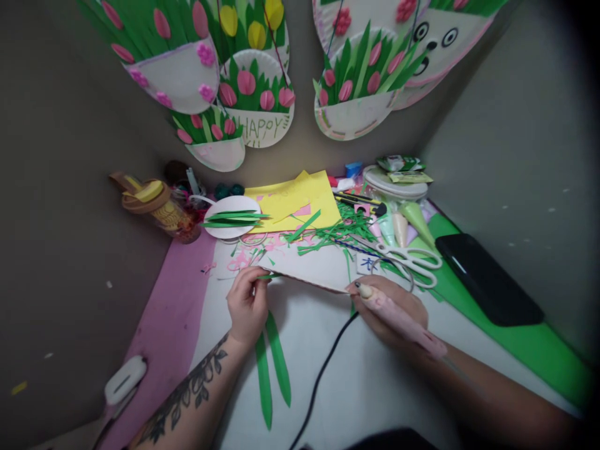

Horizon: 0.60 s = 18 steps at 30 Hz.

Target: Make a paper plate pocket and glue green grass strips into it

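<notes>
A white paper plate piece (pixel 312 265) with a straight cut edge is held between both hands, tilted above the table. My left hand (pixel 248 303) is closed, pinching its left corner, with a thin green paper strip (pixel 270 275) at the fingertips. My right hand (pixel 396 306) is closed around a pink glue gun (pixel 398 322) whose nozzle points up and left. The right fingers also touch the plate piece's right end. Two long green paper leaves (pixel 279 362) lie on the white surface beside my left wrist. The inner fingers of my right hand are hidden.
White scissors (pixel 412 259), green paper scraps (pixel 347 225) and yellow sheets (pixel 300 200) lie behind the hands. A small plate (pixel 225 228) bears green leaves. A phone (pixel 487 278) lies right, a tumbler (pixel 162 209) left. A black cord (pixel 321 375) crosses the front. Paper crafts (pixel 260 122) hang above.
</notes>
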Tool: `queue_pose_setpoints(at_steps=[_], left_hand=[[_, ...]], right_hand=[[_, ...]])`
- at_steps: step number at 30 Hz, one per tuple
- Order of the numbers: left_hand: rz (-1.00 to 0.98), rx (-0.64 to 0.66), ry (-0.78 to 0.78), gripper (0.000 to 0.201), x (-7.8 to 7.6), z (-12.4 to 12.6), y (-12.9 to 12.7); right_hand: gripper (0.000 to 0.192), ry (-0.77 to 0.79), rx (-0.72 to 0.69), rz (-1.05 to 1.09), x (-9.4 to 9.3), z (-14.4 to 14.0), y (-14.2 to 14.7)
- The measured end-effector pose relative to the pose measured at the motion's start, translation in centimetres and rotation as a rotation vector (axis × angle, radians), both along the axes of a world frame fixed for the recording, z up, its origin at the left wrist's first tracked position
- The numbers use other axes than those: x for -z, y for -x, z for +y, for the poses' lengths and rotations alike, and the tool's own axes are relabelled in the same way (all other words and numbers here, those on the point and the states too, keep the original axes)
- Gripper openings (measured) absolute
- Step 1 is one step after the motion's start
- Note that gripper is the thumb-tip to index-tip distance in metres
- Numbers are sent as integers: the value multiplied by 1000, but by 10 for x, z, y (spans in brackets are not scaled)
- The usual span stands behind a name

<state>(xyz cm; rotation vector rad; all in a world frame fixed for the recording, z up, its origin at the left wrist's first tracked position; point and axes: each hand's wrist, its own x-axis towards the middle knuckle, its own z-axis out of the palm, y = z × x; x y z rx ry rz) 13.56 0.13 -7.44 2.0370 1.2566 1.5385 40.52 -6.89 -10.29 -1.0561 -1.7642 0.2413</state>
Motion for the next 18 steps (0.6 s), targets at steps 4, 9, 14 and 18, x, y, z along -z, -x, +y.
queue_pose_setpoints(at_steps=[4, 9, 14, 18], left_hand=[[32, -29, -3, 12, 0, 2, -3], [33, -46, 12, 13, 2, 5, -5], [17, -43, 33, 16, 0, 4, -7], [51, -48, 15, 19, -3, 5, -9]], right_hand=[[26, -18, -49, 17, -6, 0, 0], [28, -41, -42, 103, -20, 0, 11], [16, 13, -11, 110, -32, -1, 20], [19, 32, 5, 138, -30, -5, 18]])
